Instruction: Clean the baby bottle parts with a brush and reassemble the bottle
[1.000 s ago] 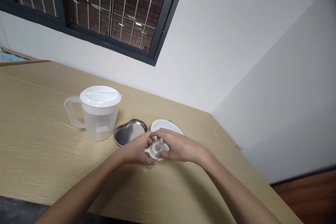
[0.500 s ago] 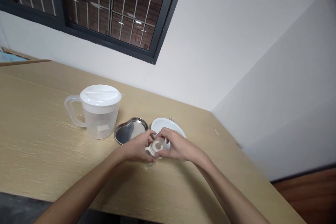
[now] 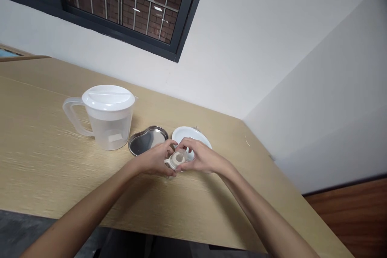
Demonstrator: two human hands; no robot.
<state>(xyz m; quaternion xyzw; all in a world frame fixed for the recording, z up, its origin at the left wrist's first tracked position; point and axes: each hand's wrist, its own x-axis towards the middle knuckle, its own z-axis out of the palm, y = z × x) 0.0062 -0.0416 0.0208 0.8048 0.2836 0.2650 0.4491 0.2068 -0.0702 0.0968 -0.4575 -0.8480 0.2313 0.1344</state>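
Observation:
Between my two hands is a small clear container with a white collar point(image 3: 177, 160), held tilted above the table; its exact kind is hard to make out. My left hand point(image 3: 155, 159) curls around its left side, where a white loop-like piece sticks out. Fingers and thumb of my right hand point(image 3: 198, 155) close round the clear end from the right. A bit of clear material shows beneath my left fingers, mostly hidden. Just behind the hands are a white plate point(image 3: 184, 131), partly covered by my right hand, and a kidney-shaped metal tray point(image 3: 142, 142).
A clear plastic jug point(image 3: 110, 123) with a white lid and side handle stands to the left on the wooden table point(image 3: 60, 169). A barred window point(image 3: 130, 4) and white walls lie beyond. A thin strand point(image 3: 247, 141) rests near the right edge.
The whole view has shifted slightly, so the scene sits higher and a little further left. Both hands keep their hold on the container, with little visible change between them.

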